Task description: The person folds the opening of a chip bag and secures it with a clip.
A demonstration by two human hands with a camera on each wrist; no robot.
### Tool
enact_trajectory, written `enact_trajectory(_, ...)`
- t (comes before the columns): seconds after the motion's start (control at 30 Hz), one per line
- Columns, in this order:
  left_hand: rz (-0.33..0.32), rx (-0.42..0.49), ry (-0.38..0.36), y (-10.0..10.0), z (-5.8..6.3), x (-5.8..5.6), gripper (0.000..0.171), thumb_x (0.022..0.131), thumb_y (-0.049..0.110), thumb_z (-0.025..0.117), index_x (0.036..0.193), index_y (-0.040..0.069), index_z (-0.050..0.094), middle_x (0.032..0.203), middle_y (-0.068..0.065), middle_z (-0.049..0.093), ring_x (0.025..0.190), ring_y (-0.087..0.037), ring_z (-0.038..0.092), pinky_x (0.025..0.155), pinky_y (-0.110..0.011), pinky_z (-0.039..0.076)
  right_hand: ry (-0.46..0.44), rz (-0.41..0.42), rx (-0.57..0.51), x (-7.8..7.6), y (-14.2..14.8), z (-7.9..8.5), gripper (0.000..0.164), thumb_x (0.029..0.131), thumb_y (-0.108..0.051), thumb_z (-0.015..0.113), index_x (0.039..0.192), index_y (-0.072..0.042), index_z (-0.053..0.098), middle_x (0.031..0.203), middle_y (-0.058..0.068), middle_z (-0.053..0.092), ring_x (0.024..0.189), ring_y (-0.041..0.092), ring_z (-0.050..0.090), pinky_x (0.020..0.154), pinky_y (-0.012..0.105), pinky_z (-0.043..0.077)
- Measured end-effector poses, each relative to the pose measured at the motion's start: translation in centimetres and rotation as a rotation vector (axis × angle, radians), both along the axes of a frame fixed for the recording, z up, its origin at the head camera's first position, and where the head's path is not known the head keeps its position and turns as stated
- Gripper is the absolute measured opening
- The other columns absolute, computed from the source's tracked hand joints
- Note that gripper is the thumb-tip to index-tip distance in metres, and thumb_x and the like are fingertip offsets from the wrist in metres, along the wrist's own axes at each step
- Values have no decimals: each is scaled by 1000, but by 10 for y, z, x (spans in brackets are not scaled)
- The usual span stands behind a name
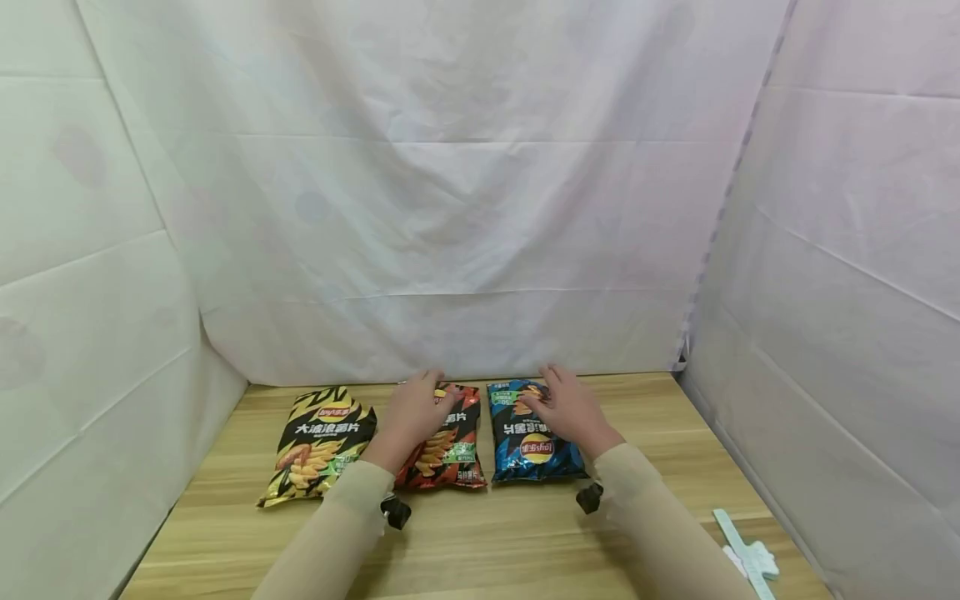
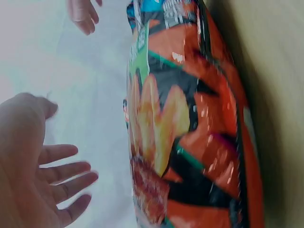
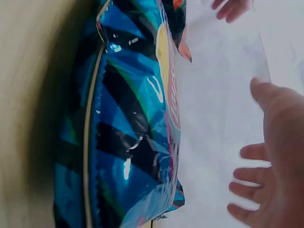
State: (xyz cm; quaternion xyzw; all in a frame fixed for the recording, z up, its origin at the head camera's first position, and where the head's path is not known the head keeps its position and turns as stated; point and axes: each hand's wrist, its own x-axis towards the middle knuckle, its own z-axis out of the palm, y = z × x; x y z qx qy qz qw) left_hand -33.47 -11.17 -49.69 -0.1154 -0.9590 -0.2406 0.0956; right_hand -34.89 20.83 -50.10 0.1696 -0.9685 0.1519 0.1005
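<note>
Three bags of chips lie in a row on a wooden table. My left hand [image 1: 417, 410] is over the red chip bag [image 1: 461, 454], hiding its upper left part. In the left wrist view its fingers are spread and apart from the bag, holding nothing. My right hand [image 1: 573, 410] is over the right side of the blue chip bag [image 1: 517, 446]. The right wrist view shows those fingers [image 3: 249, 190] loosely extended, with a gap between them and the bag. The yellow and black chip bag [image 1: 322, 446] lies at the left, tilted, untouched by either hand.
White cloth [image 1: 450, 208] hangs behind the table [image 1: 480, 550] and along both sides. A pale green strip [image 1: 738, 542] with a white piece lies near the right front edge. Small black devices [image 1: 590, 497] sit at both wrists.
</note>
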Motion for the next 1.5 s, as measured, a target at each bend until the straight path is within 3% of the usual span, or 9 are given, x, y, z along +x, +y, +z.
enact_trajectory(0.1, 3, 159, 0, 3, 0, 3, 42, 113, 42, 64, 141, 11, 69, 140, -14, 70, 113, -33, 72, 93, -56, 59, 24, 1, -90, 4, 3, 0, 72, 111, -46, 68, 164, -2, 48, 162, 24, 51, 142, 45, 56, 113, 65, 49)
enact_trajectory(0.2, 3, 271, -9, 5, -1, 7, 34, 113, 38, 66, 132, 11, 73, 133, -12, 73, 104, -28, 71, 84, -52, 60, 8, -31, -167, 8, 6, 2, 66, 113, -39, 68, 164, -3, 47, 161, 23, 51, 139, 45, 59, 109, 64, 52)
enact_trajectory(0.5, -8, 416, -74, 12, 0, 13, 27, 113, 35, 67, 127, 13, 75, 120, -5, 75, 87, -17, 70, 60, -39, 52, -69, -103, -272, 16, 18, 4, 66, 114, -43, 64, 164, -3, 46, 159, 24, 52, 135, 44, 62, 104, 64, 54)
enact_trajectory(0.6, -30, 445, -94, 16, 4, 16, 23, 112, 29, 68, 126, 12, 75, 120, -7, 74, 82, -16, 68, 58, -38, 51, -93, -134, -295, 17, 20, 5, 67, 114, -45, 63, 164, -2, 45, 158, 25, 52, 134, 45, 62, 104, 64, 54)
enact_trajectory(0.7, -57, 466, -115, 22, 7, 18, 22, 113, 27, 67, 126, 11, 75, 120, -7, 73, 83, -18, 69, 61, -40, 54, -108, -160, -305, 17, 21, 6, 70, 115, -47, 61, 163, 0, 45, 156, 27, 53, 132, 46, 62, 103, 64, 54)
enact_trajectory(0.9, -133, 476, -171, 35, 4, 19, 26, 114, 30, 65, 131, 12, 74, 123, -4, 73, 111, -27, 71, 87, -49, 60, -167, -207, -319, 20, 27, 11, 77, 114, -54, 57, 163, 4, 43, 157, 31, 53, 135, 50, 60, 106, 67, 52)
enact_trajectory(1.07, -186, 517, -315, 47, 3, 21, 42, 114, 37, 65, 145, 9, 66, 137, -9, 68, 128, -32, 66, 99, -54, 58, -291, -235, -360, 22, 37, 10, 99, 108, -74, 51, 167, 4, 37, 161, 34, 49, 141, 53, 56, 107, 68, 51)
enact_trajectory(1.23, -200, 551, -399, 60, 4, 26, 53, 114, 38, 65, 155, 5, 58, 150, -17, 61, 137, -39, 60, 107, -60, 53, -384, -251, -382, 23, 42, 11, 101, 108, -75, 50, 169, 4, 31, 158, 36, 51, 140, 53, 56, 105, 68, 52)
enact_trajectory(1.5, -166, 580, -476, 79, 4, 32, 76, 113, 47, 64, 171, 7, 37, 174, -21, 39, 156, -46, 42, 117, -69, 41, -411, -257, -375, 24, 42, 14, 96, 110, -69, 53, 165, 8, 37, 152, 36, 56, 136, 53, 59, 104, 67, 53)
